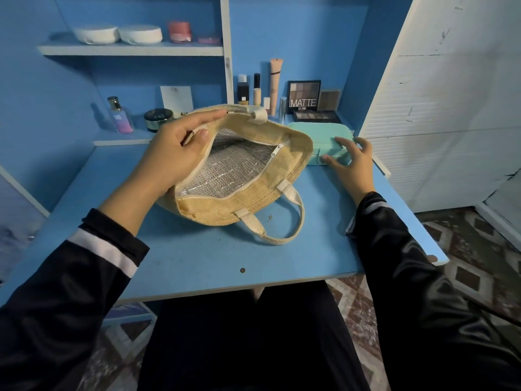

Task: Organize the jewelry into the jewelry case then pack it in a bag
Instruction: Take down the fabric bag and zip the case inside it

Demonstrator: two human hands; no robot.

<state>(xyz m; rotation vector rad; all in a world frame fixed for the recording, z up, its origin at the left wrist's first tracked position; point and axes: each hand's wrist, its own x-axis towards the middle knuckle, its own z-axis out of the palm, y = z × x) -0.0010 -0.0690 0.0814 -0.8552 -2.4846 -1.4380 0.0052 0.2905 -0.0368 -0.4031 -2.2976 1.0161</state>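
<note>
Blue paint covers the worktop (197,258) and the shelving behind it, where bottles, tubes and an eyeshadow palette (304,97) marked MATTE are lined up in the upper middle of the frame. At the centre of the frame the bag (253,198) rests on the worktop with its mouth turned up toward the camera. It is made of coarse, straw-coloured woven cloth, rounded in outline, lined with crinkled silver foil and edged by a pale zipper (277,150) that is undone. Flat webbing handles are sewn to it, and one handle (282,235) is looped on the worktop at lower centre. The far rim of the bag is gripped by the left hand (174,148), thumb inside and fingers over the edge, so that the mouth is held open. Just right of the bag the jewelry case (318,131) is seen: a mint-green box with rounded corners and a matte skin, its lid closed. The right hand (349,156) is laid on its near right corner, fingers spread across the lid and thumb set against the front wall; the fingers are released rather than clenched, and no firm hold is shown yet. No loose jewelry is seen, so the sorting is judged done and the packing step in hand. For the next move the case would need to be clasped, lifted and slid level through the open mouth.
</note>
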